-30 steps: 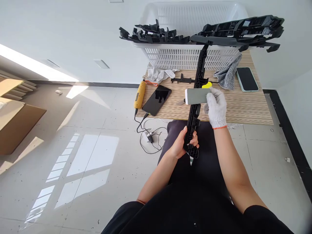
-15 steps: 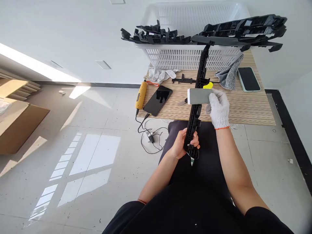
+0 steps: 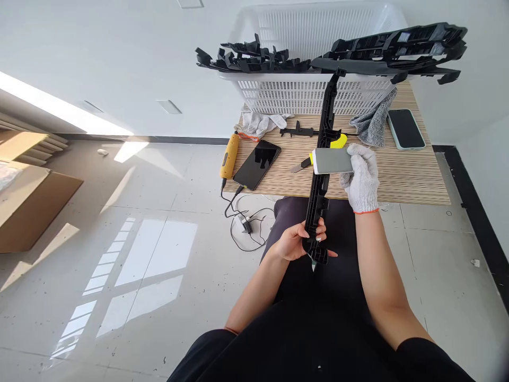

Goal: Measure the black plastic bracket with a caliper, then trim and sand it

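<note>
My bare left hand (image 3: 295, 241) is closed around the lower end of a long black plastic trim piece (image 3: 314, 204). The trim piece slopes up over the table edge, and its upper end reaches the basket's front. My right hand (image 3: 361, 178), in a white knitted glove, grips a flat grey block with a white end (image 3: 333, 161). This block lies across the middle of the trim piece; whether the two touch, I cannot tell. Behind them, a yellow-handled utility knife (image 3: 305, 163) is partly hidden. A black caliper (image 3: 299, 130) lies on the table beyond.
A white basket (image 3: 270, 93) carries several black plastic parts (image 3: 389, 53) across its rim. On the wooden table (image 3: 409, 180) are a dark phone (image 3: 257, 164), a yellow corded tool (image 3: 229, 155), a white glove (image 3: 258, 123), a grey cloth (image 3: 374, 122) and another phone (image 3: 406, 129). Cables (image 3: 244, 225) hang below.
My right hand and the grey block have shifted slightly right and toward me, uncovering more of the knife. My left fingers have changed position on the trim piece, one now stretched out.
</note>
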The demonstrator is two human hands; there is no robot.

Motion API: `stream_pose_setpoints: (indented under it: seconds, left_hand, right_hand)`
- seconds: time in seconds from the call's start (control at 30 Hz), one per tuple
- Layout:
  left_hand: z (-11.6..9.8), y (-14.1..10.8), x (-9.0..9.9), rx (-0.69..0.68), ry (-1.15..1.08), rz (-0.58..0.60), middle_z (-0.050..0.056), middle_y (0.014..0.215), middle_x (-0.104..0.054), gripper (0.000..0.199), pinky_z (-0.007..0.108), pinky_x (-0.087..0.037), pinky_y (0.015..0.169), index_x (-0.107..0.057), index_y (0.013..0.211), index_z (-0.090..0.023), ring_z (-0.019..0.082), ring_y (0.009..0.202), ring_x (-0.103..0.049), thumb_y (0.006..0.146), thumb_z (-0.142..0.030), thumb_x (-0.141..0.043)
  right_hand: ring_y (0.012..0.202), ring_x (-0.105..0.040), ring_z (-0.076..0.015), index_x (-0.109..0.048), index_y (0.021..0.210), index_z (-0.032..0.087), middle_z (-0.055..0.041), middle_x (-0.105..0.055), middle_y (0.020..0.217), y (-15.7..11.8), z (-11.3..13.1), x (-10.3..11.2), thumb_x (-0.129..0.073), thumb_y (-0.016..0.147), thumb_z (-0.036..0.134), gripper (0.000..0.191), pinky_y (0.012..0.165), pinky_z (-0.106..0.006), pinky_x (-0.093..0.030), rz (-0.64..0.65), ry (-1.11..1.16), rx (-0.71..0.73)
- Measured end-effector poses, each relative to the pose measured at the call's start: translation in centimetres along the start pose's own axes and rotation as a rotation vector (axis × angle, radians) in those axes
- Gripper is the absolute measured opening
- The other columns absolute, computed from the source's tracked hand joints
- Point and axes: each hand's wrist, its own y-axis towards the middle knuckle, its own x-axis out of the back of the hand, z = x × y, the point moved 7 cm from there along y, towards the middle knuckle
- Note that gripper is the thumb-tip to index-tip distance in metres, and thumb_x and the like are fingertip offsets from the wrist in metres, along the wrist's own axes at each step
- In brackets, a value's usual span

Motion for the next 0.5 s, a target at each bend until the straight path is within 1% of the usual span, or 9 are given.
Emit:
stream_pose_setpoints:
  seconds: [0.07, 0.13, 0.2, 0.27, 0.3, 0.37, 0.43, 0.5]
  left_hand:
    - [-0.25, 0.00, 0.26, -0.028, -0.024, -0.015, 0.002, 0.087, -0.041, 0.041, 0.057, -0.059, 0.079, -0.062, 0.102, -0.013, 0.013, 0.075, -0.042, 0.062, -0.016, -0.055]
    - [-0.39, -0.05, 0.42, -0.043, -0.037, -0.007, 0.002, 0.089, -0.041, 0.044, 0.056, -0.059, 0.078, -0.062, 0.104, -0.012, 0.014, 0.077, -0.043, 0.060, -0.017, -0.054]
    - [-0.30, -0.19, 0.39, -0.035, -0.030, 0.029, 0.002, 0.089, -0.041, 0.052, 0.060, -0.058, 0.080, -0.062, 0.108, -0.013, 0.014, 0.078, -0.043, 0.056, -0.015, -0.053]
    - [-0.10, -0.39, 0.26, -0.022, 0.005, 0.073, 0.000, 0.090, -0.040, 0.065, 0.065, -0.057, 0.081, -0.061, 0.115, -0.017, 0.014, 0.080, -0.043, 0.051, -0.010, -0.052]
    - [-0.02, -0.50, 0.20, -0.018, 0.024, 0.091, 0.000, 0.091, -0.040, 0.071, 0.065, -0.057, 0.082, -0.061, 0.118, -0.019, 0.013, 0.080, -0.043, 0.049, -0.007, -0.051]
    - [0.04, -0.70, 0.11, -0.020, 0.048, 0.115, 0.000, 0.092, -0.040, 0.078, 0.065, -0.057, 0.083, -0.061, 0.122, -0.022, 0.013, 0.082, -0.043, 0.046, -0.004, -0.051]
    - [-0.09, -0.80, 0.11, -0.028, 0.037, 0.116, 0.000, 0.093, -0.040, 0.077, 0.063, -0.058, 0.083, -0.062, 0.122, -0.021, 0.012, 0.082, -0.043, 0.048, -0.003, -0.053]
    - [-0.39, -0.80, 0.17, -0.044, 0.013, 0.093, 0.000, 0.094, -0.041, 0.072, 0.061, -0.060, 0.082, -0.064, 0.120, -0.018, 0.011, 0.081, -0.043, 0.050, -0.003, -0.054]
  right_hand:
    - [0.049, -0.047, -0.0052, -0.063, 0.109, 0.030, -0.0002, -0.063, 0.102, 0.12, -0.27, -0.13, -0.060, 0.089, 0.045, 0.025, 0.039, -0.021, -0.031, 0.039, -0.037, -0.026]
    - [0.049, -0.047, -0.0060, -0.061, 0.116, 0.031, 0.0001, -0.064, 0.097, 0.25, -0.62, -0.24, -0.063, 0.086, 0.045, 0.033, 0.040, -0.022, -0.032, 0.070, -0.050, -0.069]
    - [0.047, -0.044, -0.0066, -0.060, 0.122, 0.032, 0.0020, -0.062, 0.085, 0.30, -0.84, -0.30, -0.070, 0.081, 0.039, 0.042, 0.040, -0.022, -0.032, 0.090, -0.052, -0.106]
    - [0.046, -0.041, -0.0066, -0.061, 0.124, 0.032, 0.0042, -0.057, 0.074, 0.28, -0.80, -0.36, -0.074, 0.075, 0.031, 0.051, 0.040, -0.021, -0.031, 0.107, -0.063, -0.116]
    - [0.046, -0.040, -0.0063, -0.061, 0.124, 0.032, 0.0048, -0.056, 0.072, 0.25, -0.70, -0.37, -0.076, 0.072, 0.029, 0.054, 0.040, -0.021, -0.030, 0.112, -0.066, -0.113]
    - [0.047, -0.040, -0.0058, -0.061, 0.124, 0.033, 0.0046, -0.057, 0.075, 0.15, -0.49, -0.39, -0.079, 0.068, 0.026, 0.059, 0.040, -0.020, -0.030, 0.116, -0.059, -0.114]
    - [0.050, -0.041, -0.0054, -0.063, 0.122, 0.033, 0.0044, -0.058, 0.079, 0.05, -0.32, -0.38, -0.081, 0.063, 0.022, 0.063, 0.041, -0.020, -0.033, 0.112, -0.037, -0.123]
    - [0.052, -0.042, -0.0055, -0.065, 0.120, 0.032, 0.0053, -0.055, 0.077, -0.02, -0.13, -0.43, -0.081, 0.061, 0.018, 0.062, 0.043, -0.020, -0.036, 0.118, -0.015, -0.113]
